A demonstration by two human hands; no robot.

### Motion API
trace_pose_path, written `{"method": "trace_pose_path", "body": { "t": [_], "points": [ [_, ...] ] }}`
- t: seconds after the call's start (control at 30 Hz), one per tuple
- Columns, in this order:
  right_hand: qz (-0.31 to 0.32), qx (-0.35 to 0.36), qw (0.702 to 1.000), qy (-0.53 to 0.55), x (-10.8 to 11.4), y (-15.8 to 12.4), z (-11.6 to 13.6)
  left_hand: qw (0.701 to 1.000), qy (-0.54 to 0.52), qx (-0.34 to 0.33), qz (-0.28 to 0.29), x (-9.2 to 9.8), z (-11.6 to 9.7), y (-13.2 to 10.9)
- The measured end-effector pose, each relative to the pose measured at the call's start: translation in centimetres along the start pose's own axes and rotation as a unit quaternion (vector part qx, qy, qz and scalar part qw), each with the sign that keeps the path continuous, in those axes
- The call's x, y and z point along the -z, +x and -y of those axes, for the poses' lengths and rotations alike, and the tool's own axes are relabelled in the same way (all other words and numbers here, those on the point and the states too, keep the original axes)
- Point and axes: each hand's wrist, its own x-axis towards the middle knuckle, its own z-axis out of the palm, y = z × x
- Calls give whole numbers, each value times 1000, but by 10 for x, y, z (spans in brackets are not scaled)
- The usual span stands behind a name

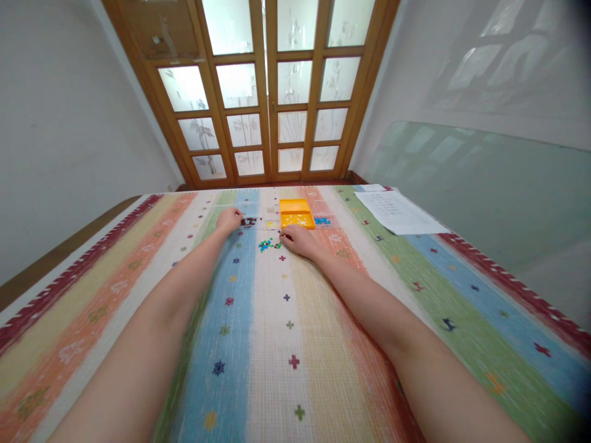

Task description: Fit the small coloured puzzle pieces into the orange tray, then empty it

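Both my arms stretch far forward over a striped cloth (286, 344). My left hand (228, 219) is curled, fingers pinched together beside a clear compartment holding dark red beads (248, 221). My right hand (299, 239) rests on the cloth with fingers bent, its tips at a small loose pile of green and blue beads (268, 245). An orange tray (296, 213) with pale yellow beads stands just beyond my right hand. A patch of blue beads (322, 220) lies right of the tray. What either hand holds is too small to see.
A white printed sheet (398, 211) lies at the far right of the cloth. Wooden doors with frosted glass panes (268, 92) stand behind the table. A glass pane (484, 184) leans on the right wall.
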Motion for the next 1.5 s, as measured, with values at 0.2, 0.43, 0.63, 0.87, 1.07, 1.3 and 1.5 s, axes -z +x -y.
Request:
{"method": "trace_pose_path", "body": {
  "t": [0.2,0.43,0.63,0.87,1.07,1.3,1.5],
  "points": [
    [2,1,1000,3,1,0,0,999,-40,11,-14,14,30,-4],
    [3,1,1000,-2,4,-1,3,998,-30,27,-46,18,42,-12],
    [-2,-9,1000,1,4,-1,4,995,8,-89,-48,19,13,-35],
    [-41,-61,997,-6,3,-1,3,938,56,-333,82,10,-47,-78],
    [-49,-72,996,-10,3,-1,4,945,56,-310,85,1,-72,-93],
    [-47,-60,997,-10,2,-1,3,960,50,-262,84,-9,-80,-95],
    [-34,-60,998,-8,4,-2,3,972,-27,-229,50,-15,-72,-94]
  ]
}}
